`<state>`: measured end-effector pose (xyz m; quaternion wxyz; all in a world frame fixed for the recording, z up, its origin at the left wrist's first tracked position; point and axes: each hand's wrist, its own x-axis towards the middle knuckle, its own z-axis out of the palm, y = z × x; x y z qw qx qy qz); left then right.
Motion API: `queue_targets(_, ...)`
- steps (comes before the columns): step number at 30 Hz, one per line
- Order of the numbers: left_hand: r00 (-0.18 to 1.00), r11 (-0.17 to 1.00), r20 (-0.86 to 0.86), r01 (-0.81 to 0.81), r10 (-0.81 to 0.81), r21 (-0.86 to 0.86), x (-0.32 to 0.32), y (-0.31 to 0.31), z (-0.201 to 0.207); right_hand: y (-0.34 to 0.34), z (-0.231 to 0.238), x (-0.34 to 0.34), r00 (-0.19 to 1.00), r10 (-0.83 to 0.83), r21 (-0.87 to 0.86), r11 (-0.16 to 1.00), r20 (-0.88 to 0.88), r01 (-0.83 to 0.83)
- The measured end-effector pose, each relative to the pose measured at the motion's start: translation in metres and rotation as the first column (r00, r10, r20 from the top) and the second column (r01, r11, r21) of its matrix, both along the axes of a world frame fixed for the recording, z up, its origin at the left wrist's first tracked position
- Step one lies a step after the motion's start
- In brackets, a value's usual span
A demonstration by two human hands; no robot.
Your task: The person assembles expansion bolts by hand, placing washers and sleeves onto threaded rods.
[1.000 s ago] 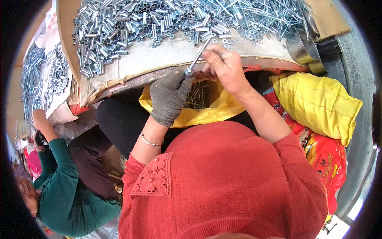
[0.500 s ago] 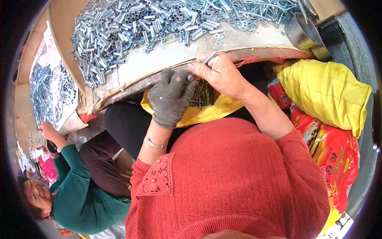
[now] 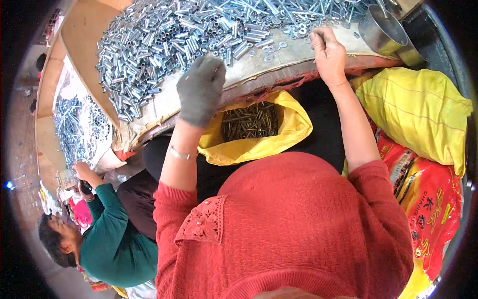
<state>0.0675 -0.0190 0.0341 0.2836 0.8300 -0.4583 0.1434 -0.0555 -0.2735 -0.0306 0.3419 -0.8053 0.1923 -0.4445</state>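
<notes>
My left hand (image 3: pixel 200 92), in a dark grey glove, is raised over the near edge of a pile of short metal sleeves (image 3: pixel 174 42). Its fingers are curled in and somewhat blurred; what they hold, if anything, is hidden. On the right, my bare right hand (image 3: pixel 329 57) is closed at the bench edge, thumb and forefinger near loose flat washers (image 3: pixel 302 30) and long thin bolts (image 3: pixel 318 11). I cannot see anything clearly between those fingers. Below and between my hands, an open yellow sack (image 3: pixel 239 155) holds many assembled metal fasteners (image 3: pixel 251 122).
Metal cups (image 3: pixel 383 32) stand at the bench's right end. A stuffed yellow sack (image 3: pixel 418 107) lies on red printed bags (image 3: pixel 433 209) at my right. To the left, a person in a green top (image 3: pixel 112 239) works at another pile (image 3: pixel 79 127); a wooden partition (image 3: pixel 84 55) divides the bench.
My hands have parted from above the sack, where the right held a metal rod against the left. The left moved up to the sleeves, the right up and rightward to the washers. The rod no longer shows.
</notes>
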Motion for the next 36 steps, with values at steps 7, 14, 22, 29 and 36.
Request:
queue_targets(7,0.983,0.737,0.049,-0.166,0.178,0.655,0.019,-0.082,-0.006,-0.004,-0.006,0.0,0.986,-0.044,-0.201,0.979,-0.158,0.012)
queue_targets(14,0.989,0.836,0.142,-0.115,0.044,0.536,0.024,-0.062,-0.013,-0.006,-0.007,-0.001,0.992,-0.053,-0.225,0.974,-0.111,0.027)
queue_targets(22,-0.006,0.697,-0.735,-0.322,-0.678,-0.64,0.049,0.016,-0.02,-0.005,-0.007,-0.001,0.991,-0.05,-0.235,0.972,-0.122,0.02)
queue_targets(29,0.911,0.913,-0.235,-0.257,0.338,0.317,0.045,-0.012,-0.017,0.0,0.0,0.0,0.99,-0.052,-0.243,0.97,-0.132,0.018)
queue_targets(36,0.921,0.856,-0.104,-0.302,0.376,0.42,0.028,-0.023,-0.012,-0.001,-0.002,0.0,0.985,-0.07,-0.249,0.968,-0.156,0.029)
